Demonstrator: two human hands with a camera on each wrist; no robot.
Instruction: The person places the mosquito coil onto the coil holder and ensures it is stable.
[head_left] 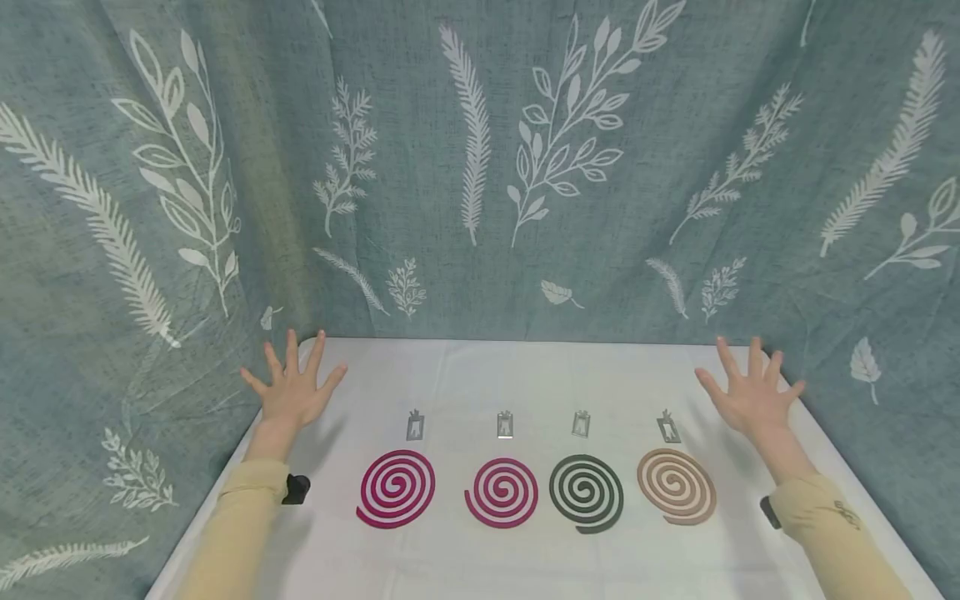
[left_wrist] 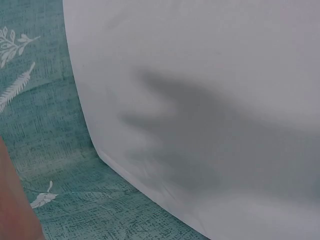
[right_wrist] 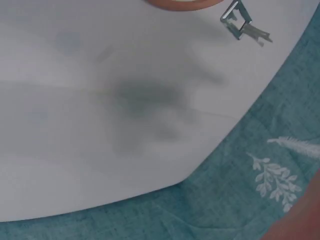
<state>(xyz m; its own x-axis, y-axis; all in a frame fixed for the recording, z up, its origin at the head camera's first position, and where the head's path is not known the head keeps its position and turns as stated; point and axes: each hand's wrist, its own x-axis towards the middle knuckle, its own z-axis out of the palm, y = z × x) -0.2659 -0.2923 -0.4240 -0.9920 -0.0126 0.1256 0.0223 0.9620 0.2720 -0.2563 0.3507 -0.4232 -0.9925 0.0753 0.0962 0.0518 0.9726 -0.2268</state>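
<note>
In the head view my left hand is raised over the table's left side, fingers straight and spread, holding nothing. My right hand hovers likewise at the right side, also bare. Between them lie flat spiral mosquito coils: a magenta coil nearest the left hand, another magenta coil, a dark green coil, and a tan coil nearest the right hand. Behind each coil sits a small metal coil stand, the leftmost stand and the rightmost stand slightly tilted. The right wrist view shows one metal stand closely.
A white cloth covers the table. Blue-green curtain with white leaf prints hangs behind the table and along both sides. Two more metal stands, a middle-left stand and a middle-right stand, lie in the same row.
</note>
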